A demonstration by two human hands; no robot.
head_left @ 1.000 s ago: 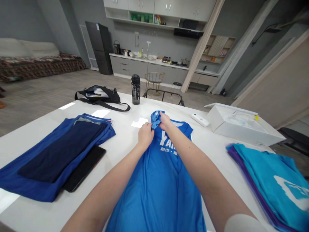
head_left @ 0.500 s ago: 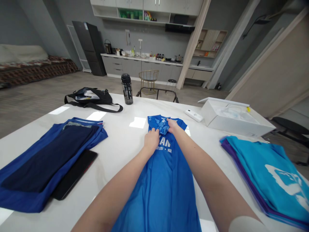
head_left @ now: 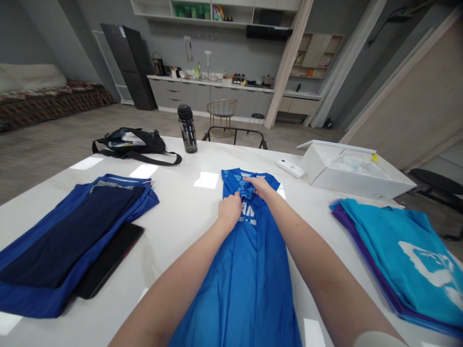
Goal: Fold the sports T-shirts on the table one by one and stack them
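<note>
The white surface (head_left: 181, 221) is stretching beneath both hands. The blue shirt (head_left: 249, 270) is lying under the left hand (head_left: 230, 212) and the right hand (head_left: 259, 187), running back towards the person. Left of the left hand, a dark blue clothes pile (head_left: 75, 236) is lying folded; right of the right hand, a turquoise-topped pile (head_left: 394, 241) is resting well apart. Beyond it, an open white box (head_left: 361, 179) is standing. A black bag (head_left: 144, 147) is lying ahead and left of the left hand; nearer, a black flat case (head_left: 112, 258) is jutting from under the dark pile. A bottle (head_left: 187, 129) is standing ahead of the left hand, which is pinching the shirt's patterned part (head_left: 235, 179). The right hand is touching that part; whether it is gripping, one cannot tell. A white device (head_left: 290, 168) is lying beyond the right hand.
</note>
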